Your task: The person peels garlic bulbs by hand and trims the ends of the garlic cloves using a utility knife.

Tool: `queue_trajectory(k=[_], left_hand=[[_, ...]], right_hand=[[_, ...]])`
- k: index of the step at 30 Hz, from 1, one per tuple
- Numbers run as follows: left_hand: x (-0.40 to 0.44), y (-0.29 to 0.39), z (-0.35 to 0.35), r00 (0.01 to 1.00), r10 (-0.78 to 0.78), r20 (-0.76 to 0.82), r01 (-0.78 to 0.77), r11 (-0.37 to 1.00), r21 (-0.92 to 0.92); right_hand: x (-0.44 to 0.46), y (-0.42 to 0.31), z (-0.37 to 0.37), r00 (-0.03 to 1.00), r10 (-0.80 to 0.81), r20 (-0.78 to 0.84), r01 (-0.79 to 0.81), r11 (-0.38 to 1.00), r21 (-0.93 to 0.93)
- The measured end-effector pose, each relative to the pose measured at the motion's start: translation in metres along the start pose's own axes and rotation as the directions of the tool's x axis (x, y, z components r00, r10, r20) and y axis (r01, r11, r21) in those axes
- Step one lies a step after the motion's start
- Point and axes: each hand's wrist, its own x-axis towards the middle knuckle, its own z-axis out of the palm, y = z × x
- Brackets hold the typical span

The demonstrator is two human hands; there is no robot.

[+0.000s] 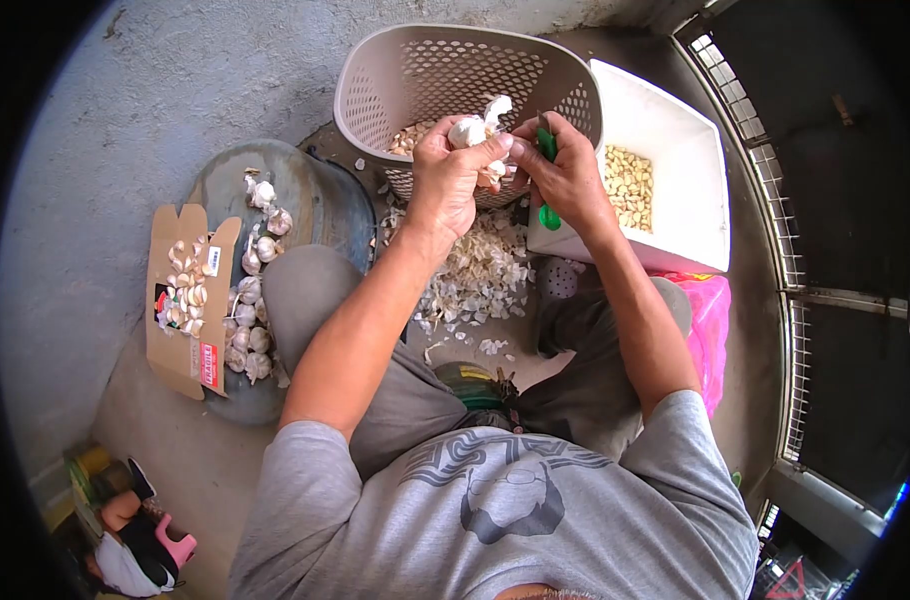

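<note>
The left hand [443, 180] curls round a papery garlic bulb [468, 132], the right hand [563, 172] closed on a green-handled tool [547, 143], both above a perforated plastic basket [465, 58]; flaky skins [478, 262] litter the smooth floor [215, 480] below, beside a rough, blue-grey wall [125, 110].

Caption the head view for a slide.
Left hand holding garlic, right hand a green tool, by a basket and a white box of peeled cloves.

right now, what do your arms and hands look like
Short, plain grey sleeves end above the elbows, leaving the forearms bare. The left hand and right hand wear no gloves, and I see no watch or bracelet.
</note>
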Motion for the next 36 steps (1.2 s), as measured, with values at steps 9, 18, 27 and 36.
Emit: queue_trajectory(k=[9,18,27,36], left_hand=[[-0.003,0.004,0.002,1.0,-0.008,-0.003,0.008,0.996,-0.085],[-0.002,0.005,0.008,0.99,0.141,0.022,-0.138,0.985,-0.105],[0.004,0.008,-0.001,1.0,0.002,-0.025,-0.006,0.985,-0.172],[0.005,0.0,-0.002,0.995,0.087,-0.042,-0.087,0.996,0.004]], right_hand=[[-0.005,-0.002,-0.001,0.99,0.071,0.12,-0.082,0.992,0.093],[0.008,0.011,0.011,0.963,0.257,0.086,-0.258,0.773,0.579],[0.04,0.026,-0.02,0.946,-0.192,-0.261,0.169,0.98,-0.107],[0.02,0.016,-0.004,0.97,0.122,0.211,-0.192,0.916,0.352]])
